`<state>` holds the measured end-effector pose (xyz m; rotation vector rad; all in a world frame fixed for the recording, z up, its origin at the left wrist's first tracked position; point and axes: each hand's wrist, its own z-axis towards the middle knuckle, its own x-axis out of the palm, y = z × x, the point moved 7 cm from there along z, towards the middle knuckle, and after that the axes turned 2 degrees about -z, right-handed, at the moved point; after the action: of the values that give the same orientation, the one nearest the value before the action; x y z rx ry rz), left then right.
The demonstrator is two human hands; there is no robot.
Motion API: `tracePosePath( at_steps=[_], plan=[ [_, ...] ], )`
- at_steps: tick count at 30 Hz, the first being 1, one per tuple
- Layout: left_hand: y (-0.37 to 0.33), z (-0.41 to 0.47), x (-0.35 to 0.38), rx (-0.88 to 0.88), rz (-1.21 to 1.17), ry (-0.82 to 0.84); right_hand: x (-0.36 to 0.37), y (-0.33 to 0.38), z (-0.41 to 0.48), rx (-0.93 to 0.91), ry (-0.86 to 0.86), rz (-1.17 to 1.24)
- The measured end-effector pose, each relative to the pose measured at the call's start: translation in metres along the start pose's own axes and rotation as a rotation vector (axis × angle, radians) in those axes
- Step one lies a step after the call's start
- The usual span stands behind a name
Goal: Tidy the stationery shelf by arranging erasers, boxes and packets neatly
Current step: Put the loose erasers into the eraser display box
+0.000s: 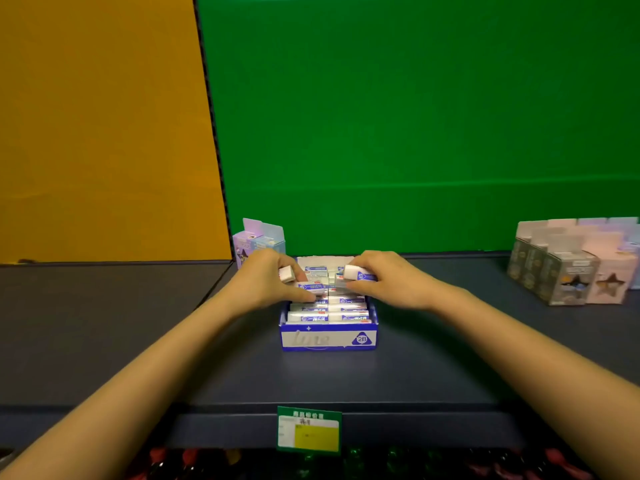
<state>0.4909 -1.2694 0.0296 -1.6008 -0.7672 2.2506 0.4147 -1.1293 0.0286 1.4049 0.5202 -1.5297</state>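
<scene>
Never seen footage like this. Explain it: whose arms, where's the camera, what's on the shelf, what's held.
No machine: a person wears one camera on the head, looking down at their own bare arms. On the dark grey shelf sits an open blue and white cardboard box filled with rows of white erasers in blue sleeves. The left hand holds one small white eraser; the right hand grips a sleeved white eraser over the box. Far right stand small grey and pink cartons; a lilac carton stands behind the left hand. A green and yellow price tag hangs below.
</scene>
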Motion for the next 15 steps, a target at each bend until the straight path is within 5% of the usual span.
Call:
tracePosePath(
  at_steps=[15],
  plan=[
    [0.006,0.017,0.013,0.174,0.139,0.072,0.011,0.013,0.001,0.063,-0.070,-0.139]
  ],
)
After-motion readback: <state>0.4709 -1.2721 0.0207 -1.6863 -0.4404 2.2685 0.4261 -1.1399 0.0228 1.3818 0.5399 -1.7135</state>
